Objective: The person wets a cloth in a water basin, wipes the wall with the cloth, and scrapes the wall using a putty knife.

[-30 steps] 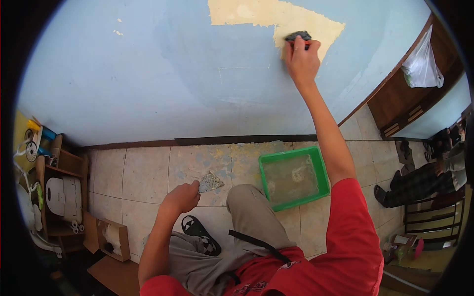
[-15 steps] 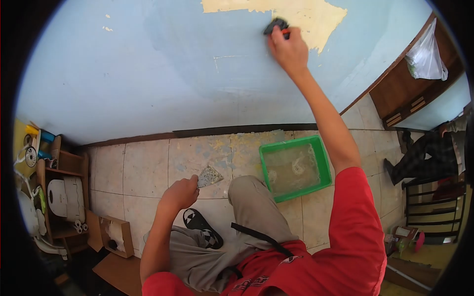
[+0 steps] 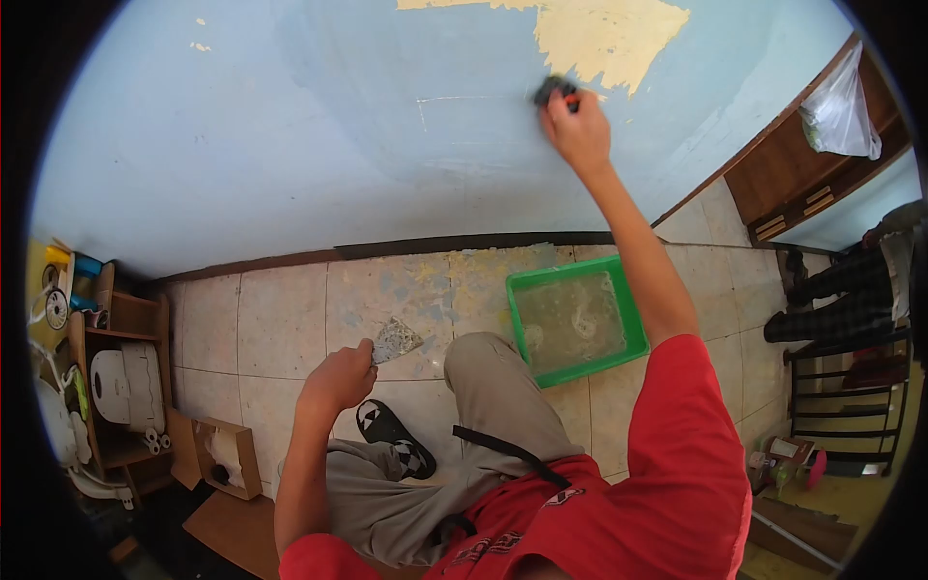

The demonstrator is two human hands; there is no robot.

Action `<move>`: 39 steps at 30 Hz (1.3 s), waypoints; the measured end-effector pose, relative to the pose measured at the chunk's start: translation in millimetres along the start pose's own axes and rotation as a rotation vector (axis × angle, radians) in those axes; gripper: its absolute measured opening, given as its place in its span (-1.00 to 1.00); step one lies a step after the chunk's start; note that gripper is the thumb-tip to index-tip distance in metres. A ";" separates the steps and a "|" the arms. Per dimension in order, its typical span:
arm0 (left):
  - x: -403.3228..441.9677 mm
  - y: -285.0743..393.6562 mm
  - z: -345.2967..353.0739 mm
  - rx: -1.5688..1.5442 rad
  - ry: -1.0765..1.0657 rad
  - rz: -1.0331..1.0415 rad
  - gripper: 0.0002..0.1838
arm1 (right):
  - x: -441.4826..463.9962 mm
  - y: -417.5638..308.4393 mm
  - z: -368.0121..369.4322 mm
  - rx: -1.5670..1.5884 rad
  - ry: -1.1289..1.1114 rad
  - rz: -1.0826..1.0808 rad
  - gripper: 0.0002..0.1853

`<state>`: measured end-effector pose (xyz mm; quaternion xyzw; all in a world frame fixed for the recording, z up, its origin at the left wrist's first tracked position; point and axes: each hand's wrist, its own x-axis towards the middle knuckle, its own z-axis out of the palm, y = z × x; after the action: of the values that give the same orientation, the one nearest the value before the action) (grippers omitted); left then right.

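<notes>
My right hand (image 3: pixel 580 138) is stretched up to the blue wall (image 3: pixel 319 184), closed round a black-and-orange hand tool (image 3: pixel 556 93). The tool is blurred and lies against the paint, just below a bare yellowish patch (image 3: pixel 614 43) with ragged edges. Low over the floor, my left hand (image 3: pixel 340 377) grips a putty knife (image 3: pixel 394 341); its wide blade is crusted with speckled residue and its handle is hidden in my fingers. Beneath my right arm stands a green basin (image 3: pixel 577 370) of cloudy, foamy water, beside my bent knee.
Paint flakes (image 3: pixel 425 280) lie on the tiled floor (image 3: pixel 280 314) along the dark baseboard (image 3: pixel 464 244). Wooden shelves (image 3: pixel 126 333) and cardboard boxes (image 3: pixel 232 527) stand at left. At right are a cabinet (image 3: pixel 773 193) with a plastic bag (image 3: pixel 841 111), another person (image 3: pixel 841 290) and a black metal rack (image 3: pixel 851 406).
My right hand has moved the tool down the wall, from the patch's left edge to below it. My left hand has shifted slightly left with the putty knife. The other person's legs have moved.
</notes>
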<state>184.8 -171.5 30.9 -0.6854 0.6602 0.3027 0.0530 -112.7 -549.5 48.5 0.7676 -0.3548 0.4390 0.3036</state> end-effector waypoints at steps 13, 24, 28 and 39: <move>-4.4 16.4 -5.1 -0.016 0.053 0.009 -0.76 | 26.0 -166.5 61.8 0.197 0.278 0.501 -0.65; -0.6 14.9 -6.8 -0.052 0.047 0.009 -0.77 | -40.5 -12.4 10.4 -0.011 0.080 0.693 -0.68; -11.9 9.1 -7.9 -0.038 0.055 -0.016 -0.76 | -16.4 6.5 1.6 0.111 0.351 0.867 -0.66; 3.8 8.8 -10.0 -0.092 0.004 -0.008 -0.79 | -46.0 -162.4 77.6 0.543 -0.110 0.644 -0.64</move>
<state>179.8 -180.7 40.1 -0.6904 0.6429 0.3311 0.0214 38.0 -505.5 -51.0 0.6920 -0.4638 0.5471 -0.0815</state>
